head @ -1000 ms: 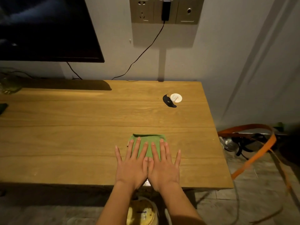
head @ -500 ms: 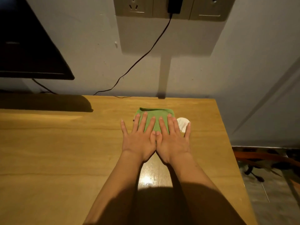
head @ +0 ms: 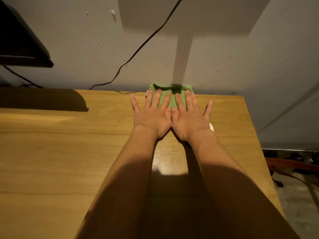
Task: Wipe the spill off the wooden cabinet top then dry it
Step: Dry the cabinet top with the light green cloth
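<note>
green cloth (head: 170,98) is being pressed at far edge of cabinet top (head: 69,152), against the wall | left hand (head: 151,114) and right hand (head: 189,116) are being laid flat, fingers spread, gripping nothing | cloth's long axis running left-right, just beyond both hands equally

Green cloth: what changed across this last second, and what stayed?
Both flat hands, left hand and right hand, pushed the green cloth from the cabinet top's near edge to the wall. The black spill no longer shows. Hands stayed side by side, pressing.
</note>
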A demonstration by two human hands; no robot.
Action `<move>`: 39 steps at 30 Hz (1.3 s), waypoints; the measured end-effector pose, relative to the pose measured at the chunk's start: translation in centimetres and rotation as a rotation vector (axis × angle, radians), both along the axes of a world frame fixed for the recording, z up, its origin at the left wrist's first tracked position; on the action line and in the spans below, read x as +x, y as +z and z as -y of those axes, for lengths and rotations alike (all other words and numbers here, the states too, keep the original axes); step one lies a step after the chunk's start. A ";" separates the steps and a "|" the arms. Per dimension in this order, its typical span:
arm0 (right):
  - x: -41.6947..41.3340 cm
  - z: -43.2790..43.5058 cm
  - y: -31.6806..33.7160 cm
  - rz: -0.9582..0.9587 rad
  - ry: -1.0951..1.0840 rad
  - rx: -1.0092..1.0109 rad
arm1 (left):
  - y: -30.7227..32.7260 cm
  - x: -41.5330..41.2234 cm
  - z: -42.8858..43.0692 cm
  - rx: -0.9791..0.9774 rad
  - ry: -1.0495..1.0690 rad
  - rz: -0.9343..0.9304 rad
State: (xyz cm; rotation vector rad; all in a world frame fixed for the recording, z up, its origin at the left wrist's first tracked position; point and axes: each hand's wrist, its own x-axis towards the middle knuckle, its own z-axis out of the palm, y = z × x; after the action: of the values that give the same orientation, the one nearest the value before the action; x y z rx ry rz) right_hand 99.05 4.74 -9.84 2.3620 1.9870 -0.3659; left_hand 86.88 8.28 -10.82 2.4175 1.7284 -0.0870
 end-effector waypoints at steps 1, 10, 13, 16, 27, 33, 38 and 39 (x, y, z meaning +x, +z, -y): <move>-0.2 0.4 0.0 0.000 -0.002 -0.006 | 0.0 -0.2 0.4 0.000 -0.009 -0.012; -3.3 10.2 0.6 0.014 0.050 -0.004 | 0.3 -4.0 10.2 -0.012 -0.021 -0.018; -4.6 15.6 0.8 0.006 0.054 0.004 | 0.6 -5.5 15.7 -0.029 -0.018 -0.030; -5.7 21.9 0.8 -0.019 0.057 -0.001 | 0.7 -6.6 22.1 -0.031 -0.001 -0.020; -5.6 42.3 1.8 -0.063 0.028 -0.101 | 1.5 -6.7 42.9 -0.053 -0.032 -0.048; -4.1 43.0 2.1 -0.051 0.054 -0.141 | 1.6 -5.6 43.8 -0.096 -0.033 -0.075; -2.9 38.9 2.0 -0.047 0.014 -0.131 | 1.7 -3.7 39.5 -0.105 -0.030 -0.034; -2.4 37.6 1.8 -0.044 0.014 -0.124 | 1.6 -3.2 38.2 -0.100 -0.027 -0.027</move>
State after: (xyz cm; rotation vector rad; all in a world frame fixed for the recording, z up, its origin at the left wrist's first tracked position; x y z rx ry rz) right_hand 96.61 -32.84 -7.99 2.2836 1.9367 -0.5282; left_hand 83.70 -29.88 -9.27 2.3789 1.6605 -0.2046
